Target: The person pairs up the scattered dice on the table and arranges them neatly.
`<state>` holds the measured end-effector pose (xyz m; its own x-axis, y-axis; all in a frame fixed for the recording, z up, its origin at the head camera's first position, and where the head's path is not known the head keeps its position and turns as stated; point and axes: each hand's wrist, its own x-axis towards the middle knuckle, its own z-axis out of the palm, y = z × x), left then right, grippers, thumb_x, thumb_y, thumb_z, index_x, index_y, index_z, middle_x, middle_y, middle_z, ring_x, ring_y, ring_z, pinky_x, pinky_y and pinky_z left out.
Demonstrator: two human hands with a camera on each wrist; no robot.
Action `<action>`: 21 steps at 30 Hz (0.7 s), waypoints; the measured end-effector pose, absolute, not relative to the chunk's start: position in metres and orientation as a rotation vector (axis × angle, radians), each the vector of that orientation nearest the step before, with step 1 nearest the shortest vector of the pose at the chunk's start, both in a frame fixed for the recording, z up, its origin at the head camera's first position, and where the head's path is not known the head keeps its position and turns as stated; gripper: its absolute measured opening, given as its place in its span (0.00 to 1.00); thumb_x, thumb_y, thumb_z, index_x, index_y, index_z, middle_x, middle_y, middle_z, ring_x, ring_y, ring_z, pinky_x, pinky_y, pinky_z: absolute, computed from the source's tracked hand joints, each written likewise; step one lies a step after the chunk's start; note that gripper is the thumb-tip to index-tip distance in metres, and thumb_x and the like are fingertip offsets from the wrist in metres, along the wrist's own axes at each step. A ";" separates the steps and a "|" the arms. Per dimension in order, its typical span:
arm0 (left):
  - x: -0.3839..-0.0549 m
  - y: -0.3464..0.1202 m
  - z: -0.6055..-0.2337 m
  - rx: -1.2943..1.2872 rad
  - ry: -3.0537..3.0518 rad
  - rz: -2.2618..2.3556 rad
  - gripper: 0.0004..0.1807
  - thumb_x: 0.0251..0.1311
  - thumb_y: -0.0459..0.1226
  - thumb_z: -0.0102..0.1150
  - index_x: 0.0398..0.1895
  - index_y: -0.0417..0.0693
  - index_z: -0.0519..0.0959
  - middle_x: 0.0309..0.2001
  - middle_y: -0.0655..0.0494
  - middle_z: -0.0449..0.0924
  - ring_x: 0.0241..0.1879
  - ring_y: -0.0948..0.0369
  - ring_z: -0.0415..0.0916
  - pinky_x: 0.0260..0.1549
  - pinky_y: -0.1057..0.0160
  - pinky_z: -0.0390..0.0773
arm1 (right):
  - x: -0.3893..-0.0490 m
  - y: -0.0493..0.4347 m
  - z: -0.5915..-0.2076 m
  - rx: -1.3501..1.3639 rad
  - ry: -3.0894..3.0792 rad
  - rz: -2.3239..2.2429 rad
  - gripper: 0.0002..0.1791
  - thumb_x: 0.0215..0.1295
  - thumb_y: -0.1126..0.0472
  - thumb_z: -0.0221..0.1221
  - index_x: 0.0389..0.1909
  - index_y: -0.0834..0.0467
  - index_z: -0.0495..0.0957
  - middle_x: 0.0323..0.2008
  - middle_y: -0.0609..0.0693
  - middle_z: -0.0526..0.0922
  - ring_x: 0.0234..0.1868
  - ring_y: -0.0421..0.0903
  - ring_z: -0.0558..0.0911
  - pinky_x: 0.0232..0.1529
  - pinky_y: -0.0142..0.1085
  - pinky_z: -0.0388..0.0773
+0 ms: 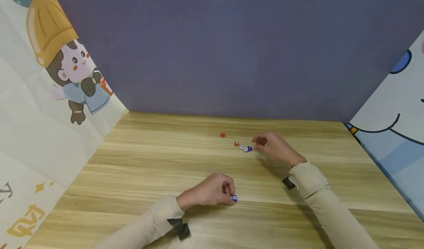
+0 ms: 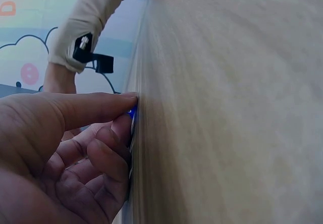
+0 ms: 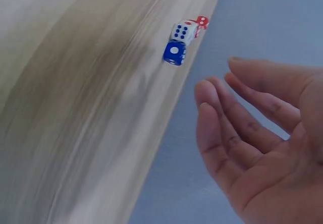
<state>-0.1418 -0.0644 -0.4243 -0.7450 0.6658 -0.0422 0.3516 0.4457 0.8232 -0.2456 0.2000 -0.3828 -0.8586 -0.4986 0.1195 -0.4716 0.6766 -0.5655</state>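
Observation:
Low on the table, my left hand (image 1: 212, 190) pinches a blue die (image 1: 234, 198) with white pips between thumb and forefinger. Only a sliver of that die's blue (image 2: 132, 112) shows between the fingertips in the left wrist view. My right hand (image 1: 276, 147) hovers above the wood with loosely bent fingers and nothing in them. Just left of it, a second blue die (image 1: 250, 148) sits against a white die (image 1: 246, 149), with another white die (image 1: 241, 147) beside that. A red die (image 1: 236, 144) stands at the left of this group.
Farther back and to the left lies another red die (image 1: 222, 134). The wooden table (image 1: 149, 160) ends at a dark upright panel (image 1: 232, 57). Printed cartoon sheets flank it on the left (image 1: 29, 105) and right (image 1: 404, 112).

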 end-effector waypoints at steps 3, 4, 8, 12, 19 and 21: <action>-0.142 -0.065 -0.425 0.864 2.338 1.212 0.11 0.48 0.28 0.75 0.24 0.48 0.80 0.22 0.64 0.78 0.22 0.70 0.73 0.25 0.72 0.75 | -0.253 0.196 -0.388 -0.778 2.772 -0.926 0.15 0.66 0.69 0.61 0.53 0.66 0.79 0.40 0.57 0.85 0.39 0.49 0.83 0.39 0.44 0.81; -0.142 -0.066 -0.425 0.867 2.336 1.215 0.10 0.48 0.28 0.75 0.24 0.48 0.81 0.22 0.64 0.78 0.22 0.70 0.73 0.25 0.72 0.75 | -0.255 0.195 -0.390 -0.752 2.739 -0.922 0.17 0.66 0.69 0.61 0.55 0.66 0.78 0.38 0.57 0.85 0.36 0.49 0.83 0.36 0.43 0.81; -0.142 -0.066 -0.426 0.883 2.322 1.223 0.10 0.48 0.28 0.75 0.24 0.47 0.81 0.22 0.64 0.78 0.22 0.71 0.73 0.24 0.73 0.75 | -0.261 0.192 -0.397 -0.678 2.639 -0.898 0.22 0.65 0.69 0.62 0.59 0.66 0.74 0.29 0.55 0.82 0.25 0.48 0.80 0.26 0.39 0.75; -0.143 -0.067 -0.426 0.889 2.320 1.222 0.10 0.49 0.29 0.75 0.24 0.48 0.81 0.22 0.64 0.78 0.22 0.71 0.73 0.24 0.73 0.74 | -0.263 0.191 -0.403 -0.654 2.647 -0.879 0.13 0.67 0.67 0.62 0.51 0.64 0.77 0.23 0.54 0.80 0.20 0.47 0.77 0.25 0.39 0.73; -0.143 -0.067 -0.424 0.872 2.326 1.218 0.10 0.49 0.29 0.75 0.24 0.48 0.80 0.21 0.64 0.78 0.21 0.70 0.72 0.24 0.73 0.74 | -0.261 0.188 -0.405 -0.570 2.684 -0.864 0.06 0.67 0.65 0.63 0.42 0.60 0.78 0.23 0.52 0.79 0.20 0.46 0.77 0.25 0.38 0.74; -0.143 -0.067 -0.424 0.871 2.326 1.219 0.10 0.49 0.29 0.75 0.24 0.48 0.80 0.21 0.64 0.78 0.21 0.70 0.72 0.24 0.73 0.74 | -0.261 0.187 -0.405 -0.561 2.685 -0.866 0.06 0.67 0.65 0.62 0.43 0.60 0.78 0.24 0.52 0.80 0.20 0.46 0.77 0.24 0.37 0.74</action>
<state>-0.1432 -0.0672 -0.4241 -0.7392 0.6723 -0.0399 0.3500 0.4341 0.8301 -0.2606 0.1870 -0.4047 -0.8903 -0.4368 -0.1290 -0.2792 0.7471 -0.6032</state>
